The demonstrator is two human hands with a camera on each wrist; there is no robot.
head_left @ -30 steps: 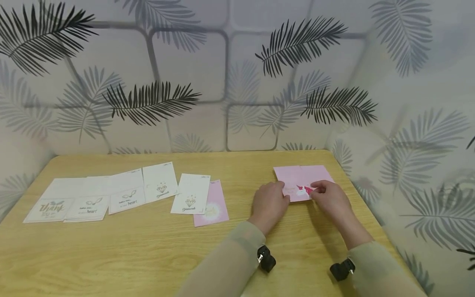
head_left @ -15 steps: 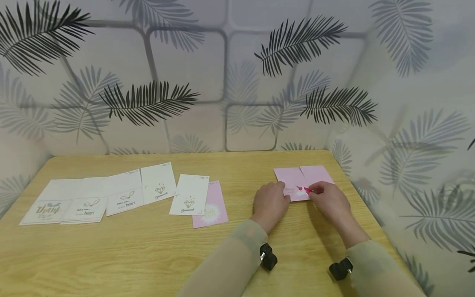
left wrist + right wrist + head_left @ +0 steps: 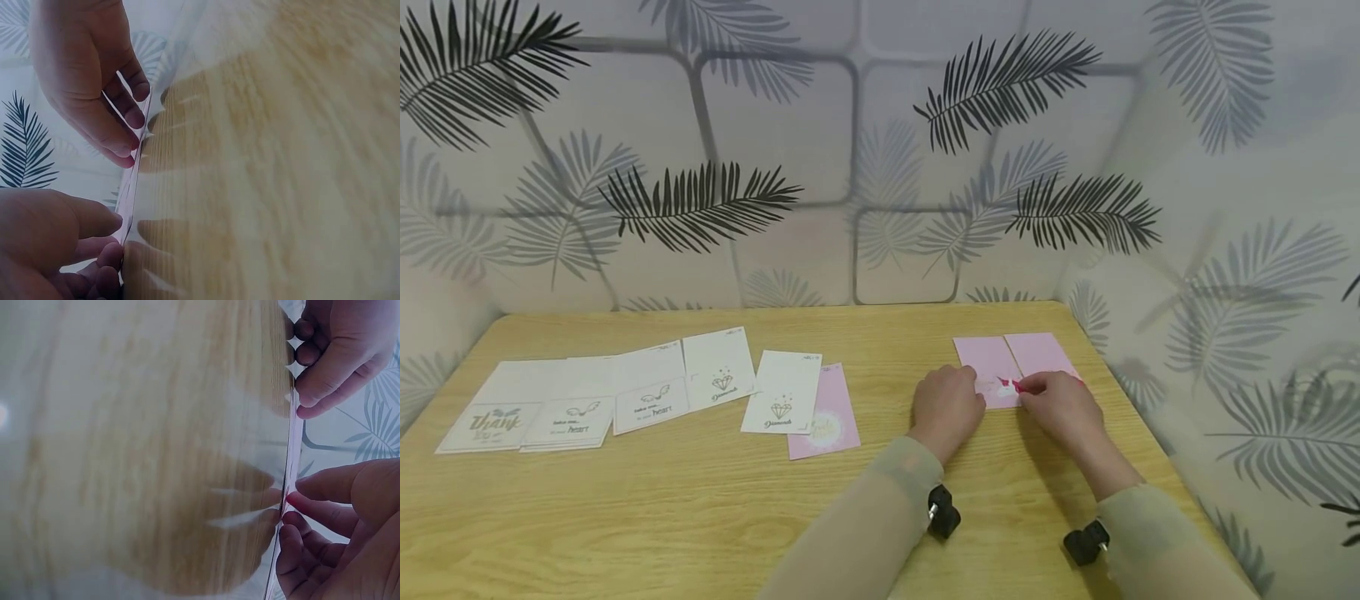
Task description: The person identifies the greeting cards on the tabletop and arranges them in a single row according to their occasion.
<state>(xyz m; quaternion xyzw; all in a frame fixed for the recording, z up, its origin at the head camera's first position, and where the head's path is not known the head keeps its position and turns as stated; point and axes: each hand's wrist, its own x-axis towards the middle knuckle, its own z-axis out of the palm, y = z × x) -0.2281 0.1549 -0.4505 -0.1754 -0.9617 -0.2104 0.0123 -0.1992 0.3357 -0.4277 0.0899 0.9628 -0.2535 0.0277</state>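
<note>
Pink card [image 3: 1000,367] lies on the table [image 3: 700,517], left hand [image 3: 946,408] and right hand [image 3: 1060,406] each pinching its near edge.

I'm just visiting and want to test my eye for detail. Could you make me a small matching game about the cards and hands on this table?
Things:
1. pink cards
2. diamond card
3. thank-you card
4. pale pink card

Places:
A. at the far left end of the row of white cards
B. partly tucked under the diamond card
C. held at the near edge by the left hand and right hand
D. white, lying alone between the white row and the hands

Pairs: 1-C, 2-D, 3-A, 4-B
</note>
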